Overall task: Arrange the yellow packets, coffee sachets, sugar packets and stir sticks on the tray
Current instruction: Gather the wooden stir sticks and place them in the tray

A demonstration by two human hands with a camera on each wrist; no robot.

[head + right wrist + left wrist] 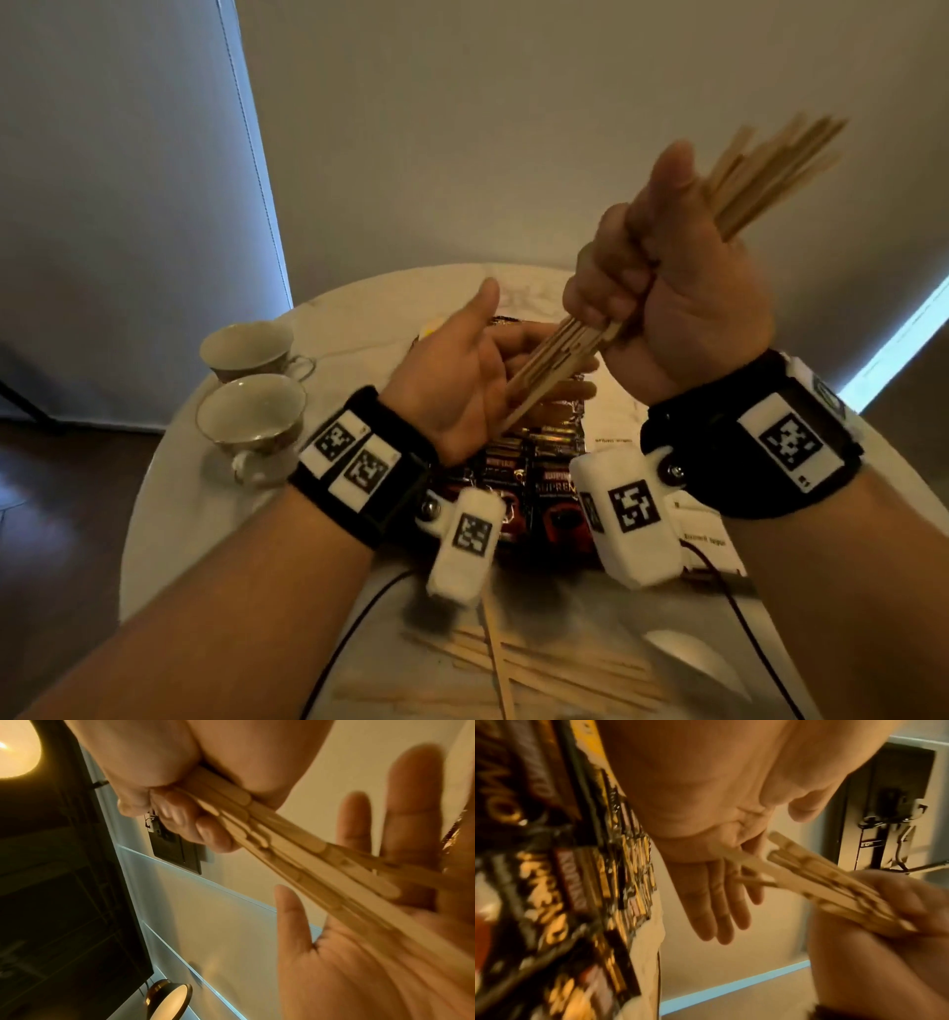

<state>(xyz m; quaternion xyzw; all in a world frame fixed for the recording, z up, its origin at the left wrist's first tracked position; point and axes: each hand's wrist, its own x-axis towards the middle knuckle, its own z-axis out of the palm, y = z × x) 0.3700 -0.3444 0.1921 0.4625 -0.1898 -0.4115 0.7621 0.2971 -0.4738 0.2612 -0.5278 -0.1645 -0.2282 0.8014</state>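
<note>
Right hand (662,303) fists sticks (770,169); left hand (462,380) flat beneath. Sachets (534,462) half hidden, likely coffee. Cups (251,411) left.

The dark coffee sachets (534,478) on the table carry the word "SUPREME" in light letters; its last letter is hidden by the wrist camera. The white packets (613,437) beside them carry small print too blurred to read. The wrist bands (791,442) show only square black-and-white code marks.
</note>
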